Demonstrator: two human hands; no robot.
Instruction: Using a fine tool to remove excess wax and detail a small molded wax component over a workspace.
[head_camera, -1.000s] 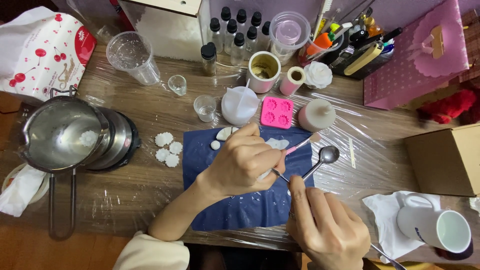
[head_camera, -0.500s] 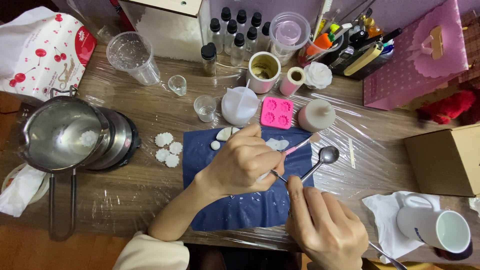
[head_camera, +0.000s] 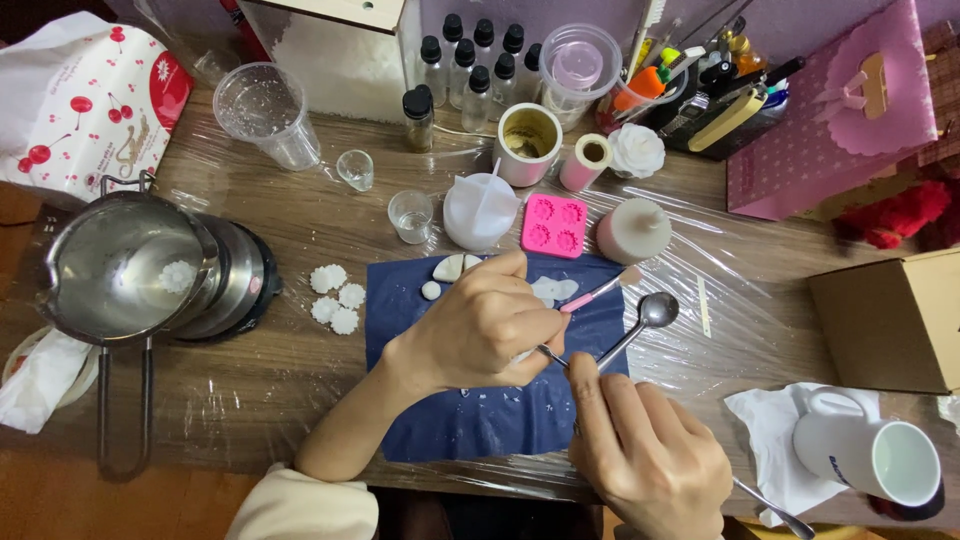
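Over the blue cloth (head_camera: 480, 415) on the table (head_camera: 300, 390), the left hand (head_camera: 480, 325) is curled closed around something small and white, mostly hidden, while the right hand (head_camera: 650, 455) pinches a thin metal tool (head_camera: 553, 355) against it; a spoon (head_camera: 640, 325) and a pink-handled brush (head_camera: 600, 291) lie just beside them

Four white flowers (head_camera: 337, 300), two hands (head_camera: 480, 330)

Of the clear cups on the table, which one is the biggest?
The tall clear plastic cup at the far left, beside the cherry-printed bag. The two small clear cups nearer the blue cloth are much shorter.
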